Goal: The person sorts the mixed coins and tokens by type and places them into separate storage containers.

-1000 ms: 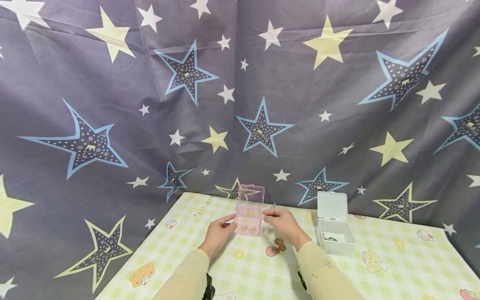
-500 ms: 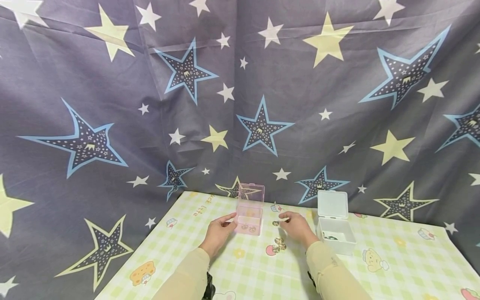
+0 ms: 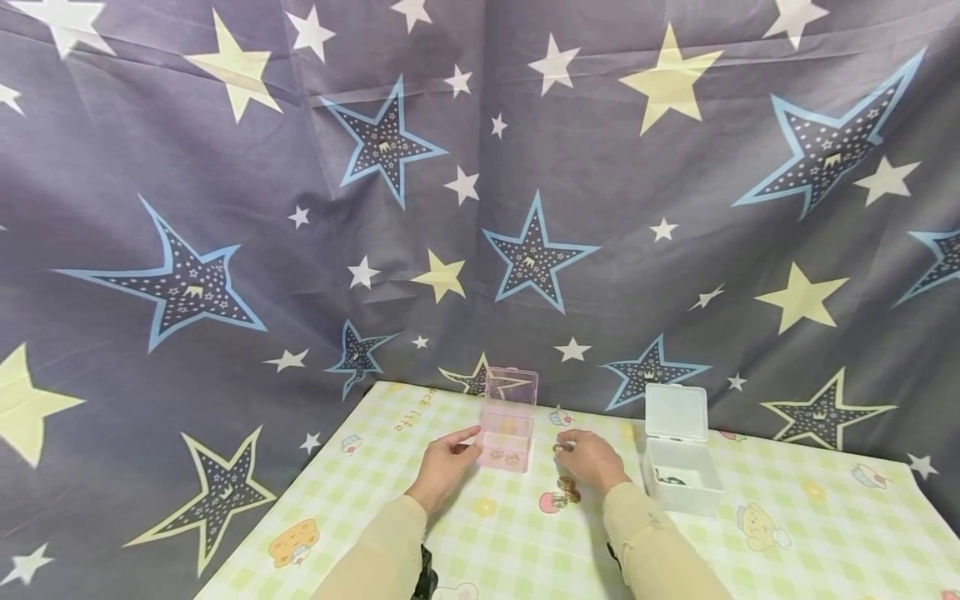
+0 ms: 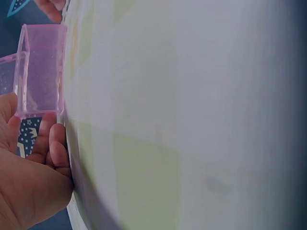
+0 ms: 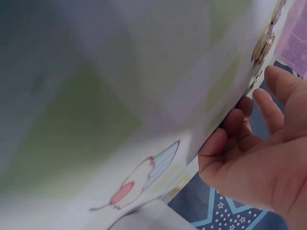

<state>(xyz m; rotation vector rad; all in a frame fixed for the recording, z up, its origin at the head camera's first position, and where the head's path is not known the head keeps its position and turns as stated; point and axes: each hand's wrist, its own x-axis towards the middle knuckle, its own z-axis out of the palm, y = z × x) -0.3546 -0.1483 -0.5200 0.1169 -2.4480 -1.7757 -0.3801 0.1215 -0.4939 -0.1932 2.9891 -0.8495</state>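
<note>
On the checked tablecloth stands a see-through pink box (image 3: pixel 507 442), its lid (image 3: pixel 512 387) raised; several round coins (image 3: pixel 512 458) show in it. My left hand (image 3: pixel 444 467) holds the box at its left side. In the left wrist view the fingers (image 4: pixel 56 146) lie along its wall, low by the cloth. To the right of the box, my right hand (image 3: pixel 596 462) has thumb and index at a gold coin (image 3: pixel 558 447) on the cloth. The right wrist view shows this coin (image 5: pixel 256 80) between the two fingertips, the other fingers curled. A small pile of gold coins (image 3: pixel 567 490) lies nearer me.
A white box (image 3: pixel 682 492) with its lid (image 3: pixel 676 412) up stands right of my right hand, something dark (image 3: pixel 669 477) inside. A star-patterned curtain (image 3: pixel 420 208) hangs behind the table's back edge.
My right hand has left the pink box's right side, moved right to the single coin and come in closer on it. My left hand stays at the box.
</note>
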